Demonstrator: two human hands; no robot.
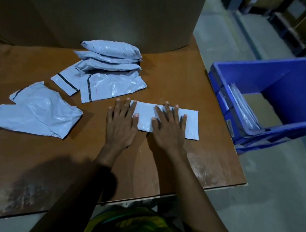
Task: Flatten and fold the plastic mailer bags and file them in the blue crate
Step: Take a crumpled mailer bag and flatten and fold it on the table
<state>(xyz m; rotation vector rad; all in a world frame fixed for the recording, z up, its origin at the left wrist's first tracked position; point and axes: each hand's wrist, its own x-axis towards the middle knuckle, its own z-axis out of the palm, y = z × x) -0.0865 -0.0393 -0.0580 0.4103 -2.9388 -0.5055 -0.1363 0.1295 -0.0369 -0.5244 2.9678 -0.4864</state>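
Observation:
A folded pale grey mailer bag point(190, 124) lies flat on the brown table point(163, 163). My left hand point(121, 124) presses its left end with straight, spread fingers. My right hand point(168, 130) lies flat on its middle, fingers also spread. Left of them a crumpled mailer point(32, 111) is spread out. Behind lie two flat mailers point(103, 87) and a stack of puffy mailers point(111, 55). The blue crate point(259, 69) stands off the table's right edge on the floor, with several folded mailers point(241, 107) filed upright along its near-left wall.
A large brown cardboard box point(94, 12) stands at the back of the table. The grey concrete floor point(270, 200) runs along the right side. Dark shelving point(286, 20) shows at the far right.

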